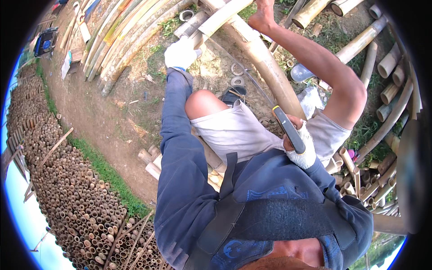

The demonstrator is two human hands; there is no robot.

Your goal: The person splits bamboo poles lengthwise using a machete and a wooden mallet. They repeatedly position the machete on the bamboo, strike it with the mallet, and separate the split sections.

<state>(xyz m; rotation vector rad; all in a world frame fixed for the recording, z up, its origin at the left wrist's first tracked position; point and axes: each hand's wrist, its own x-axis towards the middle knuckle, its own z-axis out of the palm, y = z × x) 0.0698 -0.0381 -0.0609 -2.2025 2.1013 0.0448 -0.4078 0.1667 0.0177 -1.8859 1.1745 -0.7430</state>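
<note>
My right hand (pixel 300 146), in a knitted white glove with bare fingertips, is wrapped round the black and yellow handle of a hand saw (pixel 281 118). The saw's thin blade slants up and left to a pale bamboo pole (pixel 227 17), near its cut end. Beside the blade tip, my left hand (pixel 181 53), in a white glove, closes on the end of the bamboo; its fingers are partly hidden. My bare right foot (pixel 262 17) presses near the pole. Under it runs a thick bamboo support (pixel 265 58). Whether the blade is inside a cut is too small to tell.
Cut bamboo rings (pixel 237 81) lie on the dirt beside my sandalled left foot (pixel 234 95). Long bamboo poles (pixel 135 33) lie at the upper left. A large bamboo stack (pixel 76 193) fills the left side. A clear plastic bottle (pixel 300 73) and more bamboo lie at right.
</note>
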